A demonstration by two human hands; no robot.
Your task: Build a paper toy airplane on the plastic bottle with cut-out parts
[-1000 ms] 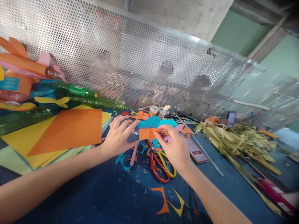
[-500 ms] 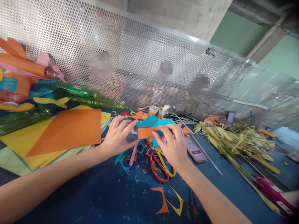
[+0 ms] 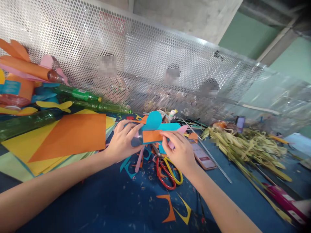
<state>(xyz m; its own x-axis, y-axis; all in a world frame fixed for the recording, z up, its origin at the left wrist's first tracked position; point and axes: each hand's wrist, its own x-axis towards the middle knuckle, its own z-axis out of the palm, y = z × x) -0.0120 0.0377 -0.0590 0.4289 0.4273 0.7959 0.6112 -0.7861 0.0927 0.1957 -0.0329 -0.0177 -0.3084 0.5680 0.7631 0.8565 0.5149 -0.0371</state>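
A clear plastic bottle (image 3: 138, 139) lies sideways in front of me, its end gripped by my left hand (image 3: 123, 137). Around the bottle runs an orange paper strip (image 3: 152, 136) over blue paper (image 3: 171, 126). A rounded blue paper flap (image 3: 154, 120) stands up from its top, and a pink paper point (image 3: 182, 129) sticks out on the right. The fingers of my right hand (image 3: 178, 147) pinch together at the strip's right end, covering part of it. Right below are scissors (image 3: 169, 174) with one red and one yellow handle.
Stacked coloured paper (image 3: 73, 136) and green bottles (image 3: 80, 94) lie at left, near paper-covered bottles (image 3: 21, 89). A phone (image 3: 204, 157), a thin rod (image 3: 216, 165) and dried husks (image 3: 245, 149) are at right. Paper scraps (image 3: 167, 207) litter the table. Behind rises a perforated metal screen (image 3: 145, 48), people beyond.
The rounded blue flap has swung up from lying nearly flat to standing upright. My right fingers have drawn closer together at the orange strip's end; my left hand keeps its hold.
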